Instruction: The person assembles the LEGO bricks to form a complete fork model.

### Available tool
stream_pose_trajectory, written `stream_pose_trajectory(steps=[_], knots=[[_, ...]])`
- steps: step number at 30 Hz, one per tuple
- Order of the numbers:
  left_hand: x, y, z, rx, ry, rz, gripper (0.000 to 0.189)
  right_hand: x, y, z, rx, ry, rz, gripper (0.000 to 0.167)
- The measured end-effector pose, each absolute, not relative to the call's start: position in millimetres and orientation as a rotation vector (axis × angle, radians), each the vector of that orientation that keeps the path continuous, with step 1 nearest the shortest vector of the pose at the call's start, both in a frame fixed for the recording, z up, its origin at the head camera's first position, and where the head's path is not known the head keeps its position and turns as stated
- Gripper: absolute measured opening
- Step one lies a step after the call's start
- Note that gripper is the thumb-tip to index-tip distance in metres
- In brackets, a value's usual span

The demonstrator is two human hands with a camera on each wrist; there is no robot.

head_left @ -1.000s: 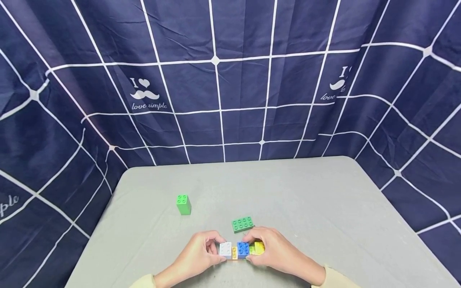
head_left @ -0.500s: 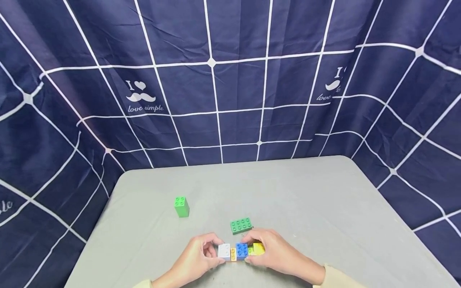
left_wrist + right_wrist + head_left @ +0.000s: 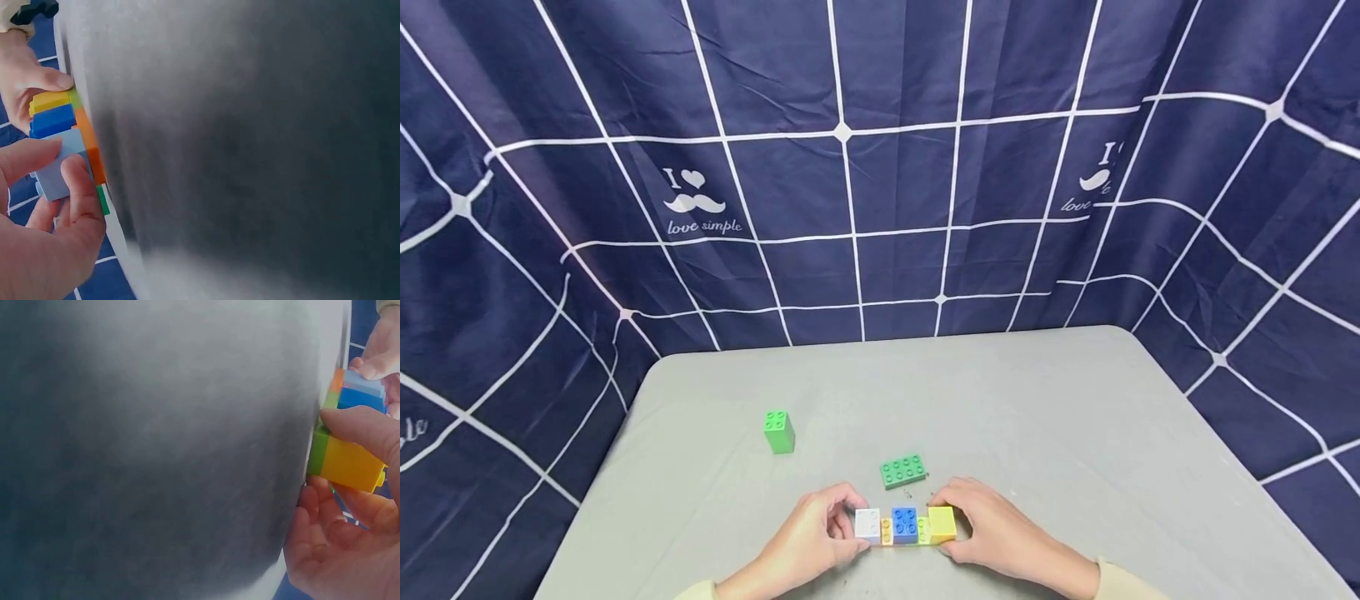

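Note:
A row of joined toy building bricks lies at the table's front. Its upper bricks are a pale blue brick [image 3: 867, 522], a blue brick [image 3: 905, 525] and a yellow brick [image 3: 942, 525]. Beneath them run an orange brick [image 3: 92, 150] and a lime green brick [image 3: 319, 451]. My left hand [image 3: 816, 529] pinches the pale blue end between thumb and fingers. At the opposite end, my right hand [image 3: 996, 533] grips the yellow brick, its thumb [image 3: 359, 428] over the near side by the lime layer. Studs show in the gaps between the upper bricks.
Just beyond the row lies a flat dark green brick [image 3: 903, 471]. Farther left, a tall bright green brick [image 3: 779, 432] stands upright on the grey table [image 3: 1000, 400]. A navy curtain [image 3: 895, 183] with white lines hangs behind and at both sides.
The right hand has slid rightward from beside the blue brick to the yellow end, uncovering the yellow top and lime studs. The left hand keeps its pinch; the head view has shifted slightly.

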State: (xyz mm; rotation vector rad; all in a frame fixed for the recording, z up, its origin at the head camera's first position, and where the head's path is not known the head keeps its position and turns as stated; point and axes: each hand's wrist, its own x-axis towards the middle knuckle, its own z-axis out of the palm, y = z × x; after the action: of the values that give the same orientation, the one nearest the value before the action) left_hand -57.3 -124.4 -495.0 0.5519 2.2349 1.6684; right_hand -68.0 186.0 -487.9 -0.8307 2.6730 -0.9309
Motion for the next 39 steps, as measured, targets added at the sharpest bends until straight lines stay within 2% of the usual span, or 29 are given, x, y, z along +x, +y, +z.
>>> stream_pose_trajectory(steps=[6,17,39], knots=[[-57.7,-120.6,-502.3,0.513,2.231,1.682,0.035,-71.2,186.9,-489.7,-0.849,2.686,-0.905,0.038],[-56.0,-114.6,-506.3,0.616,2.501,1.486,0.031,-73.0,188.4,-494.2,-0.841,2.639,-1.003,0.036],[-69.6,-112.4,-495.9,0.588,2.463,1.662,0.031,-92.5,198.9,-483.0,-0.805,2.551,-1.233,0.032]])
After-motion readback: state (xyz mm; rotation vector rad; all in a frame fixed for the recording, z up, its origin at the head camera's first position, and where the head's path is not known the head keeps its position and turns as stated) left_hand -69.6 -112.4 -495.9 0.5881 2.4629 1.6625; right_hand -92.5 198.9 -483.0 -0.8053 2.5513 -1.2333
